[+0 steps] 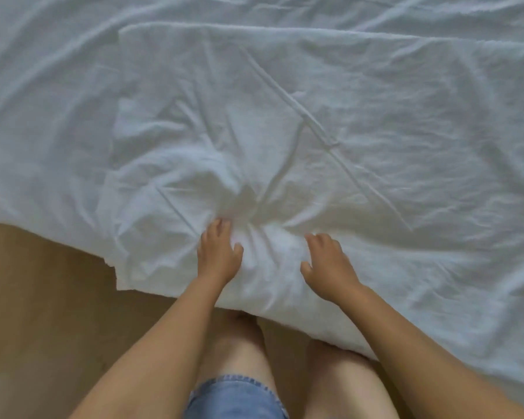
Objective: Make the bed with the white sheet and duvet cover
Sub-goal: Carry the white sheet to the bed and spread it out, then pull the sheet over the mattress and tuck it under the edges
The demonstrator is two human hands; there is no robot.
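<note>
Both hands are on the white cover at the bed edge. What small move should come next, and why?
Probably slide the left hand leftward and the right hand rightward, pressing flat. Both rest on the duvet cover, which is bunched into creases radiating from a spot between and just beyond the hands; spreading outward should smooth it.

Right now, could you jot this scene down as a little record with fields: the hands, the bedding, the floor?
top layer: wrinkled white fabric duvet cover, bunched near the hands
beneath: white fabric sheet, showing at left
left hand: fingertips in the bunched folds; grip unclear
right hand: rests on the cover, fingers loosely bent
floor: smooth tan floor, lower left
</note>
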